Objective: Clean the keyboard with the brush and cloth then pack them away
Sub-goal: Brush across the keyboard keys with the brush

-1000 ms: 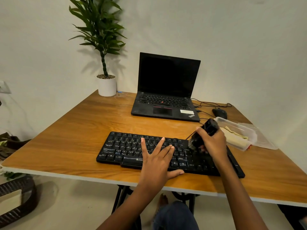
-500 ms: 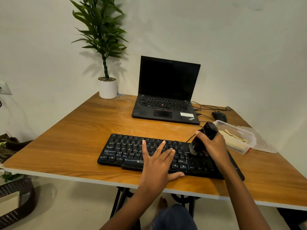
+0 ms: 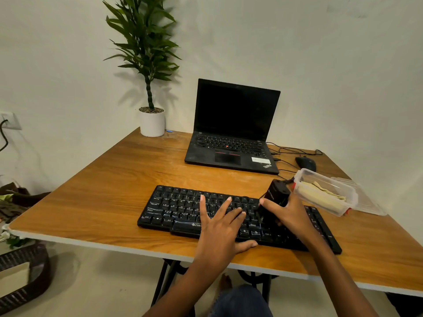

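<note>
A black keyboard (image 3: 178, 208) lies near the front edge of the wooden table (image 3: 103, 191). My left hand (image 3: 219, 225) rests flat on its middle keys with the fingers spread and straight. My right hand (image 3: 290, 217) grips a black brush (image 3: 275, 193), tilted, with its lower end down on the right part of the keyboard. A beige cloth (image 3: 318, 193) lies folded inside a clear plastic box (image 3: 343, 203) just right of the keyboard's far corner.
An open black laptop (image 3: 231, 133) stands behind the keyboard. A black mouse (image 3: 305, 163) and cables lie to its right. The box's clear lid (image 3: 368, 202) lies beside the box. A potted plant (image 3: 151, 121) stands at the table's far left corner.
My right hand has drawn the brush a little toward me and to the left over the right-hand keys. My left hand has stayed flat on the keyboard. The camera view shifted slightly.
</note>
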